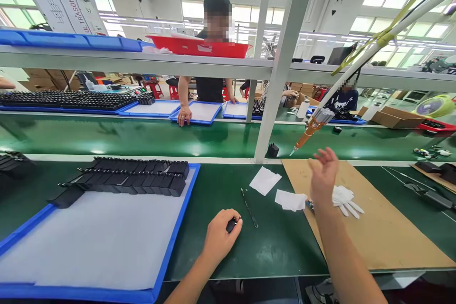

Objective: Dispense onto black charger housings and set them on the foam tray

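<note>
My left hand (221, 232) rests low over the green bench with its fingers closed around a small black part (231, 224), most of it hidden in the grip. Raised above the brown cardboard sheet (377, 228), my right hand (323, 175) has its fingers apart and slightly curled, with nothing visible in them. Just beyond it hangs an orange dispenser with a needle tip (309, 134), apart from the hand. Between my hands lie a thin metal hook tool (250, 209) and two white paper pieces (265, 180). A white glove (346, 200) lies beside my right wrist.
A blue-rimmed tray (178, 232) at left carries rows of black box-shaped parts (138, 175). One black part (272, 150) stands near the upright post (278, 71). Across the green conveyor (142, 135), a person touches another tray (204, 111). A red bin (206, 47) sits on the shelf.
</note>
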`<state>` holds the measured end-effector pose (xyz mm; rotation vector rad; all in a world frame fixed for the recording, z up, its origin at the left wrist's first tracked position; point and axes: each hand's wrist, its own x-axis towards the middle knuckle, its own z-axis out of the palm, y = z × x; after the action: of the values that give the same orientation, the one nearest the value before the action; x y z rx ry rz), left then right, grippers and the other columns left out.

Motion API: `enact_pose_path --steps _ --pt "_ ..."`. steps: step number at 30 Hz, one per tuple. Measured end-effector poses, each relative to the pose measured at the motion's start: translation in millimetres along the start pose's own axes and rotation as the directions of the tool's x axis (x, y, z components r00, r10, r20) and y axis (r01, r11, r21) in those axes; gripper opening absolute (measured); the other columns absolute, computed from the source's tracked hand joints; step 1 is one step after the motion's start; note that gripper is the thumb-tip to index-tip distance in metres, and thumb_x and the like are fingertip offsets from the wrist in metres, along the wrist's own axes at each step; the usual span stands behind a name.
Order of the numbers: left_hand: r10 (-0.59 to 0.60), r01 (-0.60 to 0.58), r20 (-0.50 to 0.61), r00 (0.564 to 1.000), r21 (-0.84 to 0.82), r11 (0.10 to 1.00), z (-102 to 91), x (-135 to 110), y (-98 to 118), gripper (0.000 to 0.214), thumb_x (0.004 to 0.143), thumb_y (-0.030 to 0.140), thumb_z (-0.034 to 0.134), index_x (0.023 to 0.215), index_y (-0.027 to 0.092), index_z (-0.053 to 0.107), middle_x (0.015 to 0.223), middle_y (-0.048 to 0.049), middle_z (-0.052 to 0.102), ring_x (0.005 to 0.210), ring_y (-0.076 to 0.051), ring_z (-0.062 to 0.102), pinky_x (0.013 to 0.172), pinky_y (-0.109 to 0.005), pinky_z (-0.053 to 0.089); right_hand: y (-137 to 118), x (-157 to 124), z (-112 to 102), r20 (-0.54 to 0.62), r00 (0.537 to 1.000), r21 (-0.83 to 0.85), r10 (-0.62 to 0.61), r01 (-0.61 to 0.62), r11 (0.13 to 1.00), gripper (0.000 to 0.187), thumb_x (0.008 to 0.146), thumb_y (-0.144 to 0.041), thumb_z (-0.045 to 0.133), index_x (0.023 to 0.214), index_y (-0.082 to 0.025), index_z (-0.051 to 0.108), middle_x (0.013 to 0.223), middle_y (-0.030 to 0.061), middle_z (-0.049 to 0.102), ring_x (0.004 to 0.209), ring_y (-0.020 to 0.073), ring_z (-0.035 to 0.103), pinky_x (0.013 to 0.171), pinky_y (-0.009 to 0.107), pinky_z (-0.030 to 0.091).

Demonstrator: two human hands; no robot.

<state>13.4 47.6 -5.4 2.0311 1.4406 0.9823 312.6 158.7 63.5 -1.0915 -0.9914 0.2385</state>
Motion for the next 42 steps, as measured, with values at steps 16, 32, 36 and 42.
enact_pose_path --steps 16,32,36,42 --pt "0.112 -0.18 0.165 0.98 0.49 0.853 -4.8 -8 -2 0.036 0.087 0.024 0.057 0.122 0.027 0.057 0.098 -0.0046 0.065 0.083 -0.021 0.062 0.063 -0.028 0.049 39 65 21 0.222 0.918 0.114 0.328 -0.359 0.926 0.082 0.05 -0.034 0.075 0.126 -0.031 0.045 0.109 0.004 0.06 0.1 0.0212 0.059 0.089 0.045 0.045" --pt "-0.365 0.338 0.278 0.889 -0.935 0.111 -32.8 -11 19 0.049 0.086 0.062 0.043 0.12 0.027 0.049 0.084 -0.0032 0.057 0.065 -0.013 0.054 0.048 -0.022 0.04 -61 -34 107 0.443 0.856 0.358 0.267 -0.442 0.822 0.038 0.071 -0.034 0.07 0.101 -0.027 0.046 0.11 -0.0012 0.061 0.056 0.0049 0.057 0.065 0.026 0.055" --pt "-0.287 0.245 0.238 0.928 -0.97 -0.013 -44.3 -14 25 0.039 0.088 0.056 0.045 0.115 0.028 0.053 0.084 -0.0028 0.054 0.061 -0.011 0.049 0.045 -0.02 0.037 -78 -49 125 0.39 0.878 0.483 0.275 -0.45 0.751 0.041 0.071 -0.03 0.071 0.104 -0.029 0.047 0.103 -0.0036 0.061 0.052 0.0042 0.057 0.06 0.022 0.053" --pt "-0.107 0.086 0.091 0.99 -0.995 -0.054 -53.8 -16 23 0.032 0.089 0.047 0.054 0.115 0.028 0.056 0.08 -0.0006 0.056 0.06 -0.011 0.055 0.049 -0.021 0.043 -77 -55 139 0.338 0.907 0.553 0.25 -0.407 0.727 0.033 0.072 -0.03 0.072 0.098 -0.026 0.052 0.099 -0.0052 0.063 0.053 0.005 0.061 0.058 0.022 0.051"
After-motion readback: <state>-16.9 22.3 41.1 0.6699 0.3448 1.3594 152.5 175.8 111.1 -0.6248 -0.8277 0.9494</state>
